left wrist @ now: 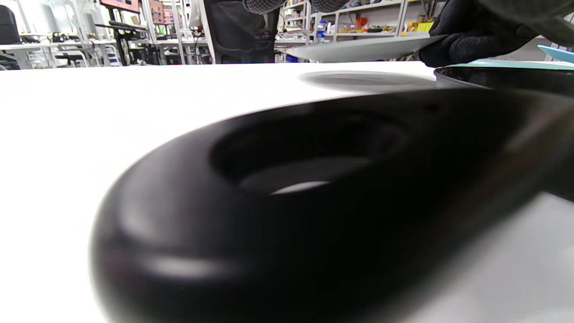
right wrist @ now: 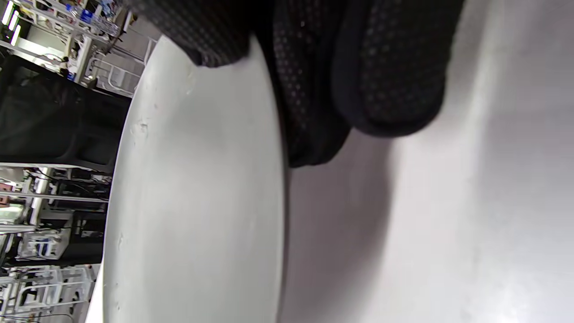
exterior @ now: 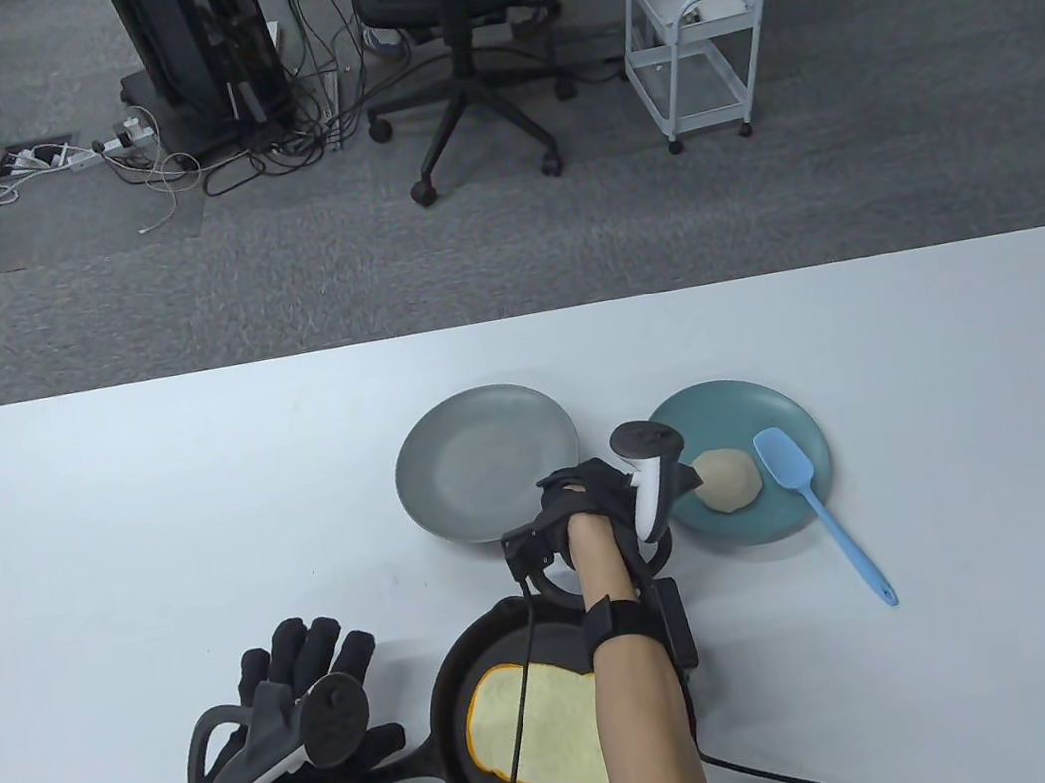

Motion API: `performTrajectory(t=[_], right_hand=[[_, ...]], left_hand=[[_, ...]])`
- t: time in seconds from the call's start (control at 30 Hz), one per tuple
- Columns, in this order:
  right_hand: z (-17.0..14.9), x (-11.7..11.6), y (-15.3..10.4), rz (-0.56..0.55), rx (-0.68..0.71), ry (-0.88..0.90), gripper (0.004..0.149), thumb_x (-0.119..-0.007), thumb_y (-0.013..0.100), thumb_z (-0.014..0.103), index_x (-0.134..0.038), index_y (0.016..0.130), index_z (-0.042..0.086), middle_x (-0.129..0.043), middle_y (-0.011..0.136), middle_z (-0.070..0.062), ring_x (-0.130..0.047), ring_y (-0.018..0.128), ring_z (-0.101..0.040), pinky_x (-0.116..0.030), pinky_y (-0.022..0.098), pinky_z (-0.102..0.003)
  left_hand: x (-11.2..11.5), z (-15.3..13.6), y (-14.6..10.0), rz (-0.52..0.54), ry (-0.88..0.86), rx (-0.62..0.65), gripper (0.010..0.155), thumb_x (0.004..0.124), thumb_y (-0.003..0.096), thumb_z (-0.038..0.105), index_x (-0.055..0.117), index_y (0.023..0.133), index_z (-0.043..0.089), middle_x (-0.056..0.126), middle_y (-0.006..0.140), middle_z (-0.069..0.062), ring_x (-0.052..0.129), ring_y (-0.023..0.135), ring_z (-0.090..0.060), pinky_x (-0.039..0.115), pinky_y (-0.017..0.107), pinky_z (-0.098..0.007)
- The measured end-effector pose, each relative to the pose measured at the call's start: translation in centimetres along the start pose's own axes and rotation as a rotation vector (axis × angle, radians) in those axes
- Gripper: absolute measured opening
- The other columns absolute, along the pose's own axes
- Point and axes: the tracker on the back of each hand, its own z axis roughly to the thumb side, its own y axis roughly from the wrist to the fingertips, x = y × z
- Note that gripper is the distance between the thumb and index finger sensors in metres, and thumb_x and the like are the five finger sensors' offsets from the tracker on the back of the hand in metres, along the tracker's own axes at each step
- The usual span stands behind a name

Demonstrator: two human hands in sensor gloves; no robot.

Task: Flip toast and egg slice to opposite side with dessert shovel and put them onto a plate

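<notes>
Both hands off the shovel (exterior: 817, 504); right hand (exterior: 602, 499) seemingly at grey plate (exterior: 453, 454).

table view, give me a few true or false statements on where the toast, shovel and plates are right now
1. The toast lies in the black pan. True.
2. The blue shovel is held by the right hand. False: it rests on the teal plate, with no hand on it.
3. The grey plate has food on it. False: nothing lies on it.
4. A round beige piece sits on the teal plate beside the shovel. True.
5. The left hand is at the pan's handle. True.
</notes>
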Motion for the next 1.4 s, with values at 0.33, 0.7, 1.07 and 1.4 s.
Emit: performTrajectory(t=[0.33, 0.7, 1.07, 1.4], right_hand=[[-0.7, 0.0, 0.4, 0.125, 0.052, -0.071, 0.067, -0.078, 0.049, 0.031, -0.055, 0.102, -0.004, -0.088, 0.088, -0.024, -0.107, 0.061, -0.029, -0.093, 0.041, -0.036], [1.7, 4.4, -7.2, 0.067, 0.395, -0.437, 0.073, -0.076, 0.048, 0.049, -0.057, 0.106, 0.008, -0.083, 0.101, -0.019, -0.101, 0.072, -0.034, -0.086, 0.047, -0.044], [-4.6, 17.8, -8.3, -0.167, 0.525, -0.415, 0.061, -0.077, 0.047, 0.050, -0.077, 0.099, 0.019, -0.092, 0.098, -0.013, -0.097, 0.077, -0.038, -0.082, 0.052, -0.050], [-11.7, 22.6, -0.5, -0.445, 0.260, -0.636, 0.072, -0.079, 0.047, 0.050, -0.059, 0.109, 0.019, -0.056, 0.120, -0.018, -0.055, 0.106, -0.047, -0.055, 0.070, -0.062]], left_hand=[[-0.4, -1.2, 0.1, 0.010, -0.031, -0.032, 0.097, 0.053, 0.0305, 0.073, 0.024, 0.112, 0.029, 0.021, 0.123, -0.013, 0.018, 0.113, -0.049, 0.022, 0.079, -0.067], [-0.3, -0.9, 0.0, 0.015, -0.019, -0.023, 0.097, 0.052, 0.0304, 0.073, 0.024, 0.112, 0.028, 0.021, 0.123, -0.013, 0.018, 0.113, -0.049, 0.022, 0.079, -0.067], [-0.8, -1.6, -0.3, 0.034, -0.044, -0.045, 0.097, 0.052, 0.0304, 0.073, 0.023, 0.112, 0.028, 0.021, 0.123, -0.013, 0.018, 0.113, -0.049, 0.022, 0.079, -0.068], [-0.4, -1.2, -0.1, 0.026, -0.030, -0.034, 0.096, 0.052, 0.0310, 0.073, 0.024, 0.112, 0.028, 0.022, 0.123, -0.013, 0.019, 0.113, -0.049, 0.022, 0.079, -0.067]])
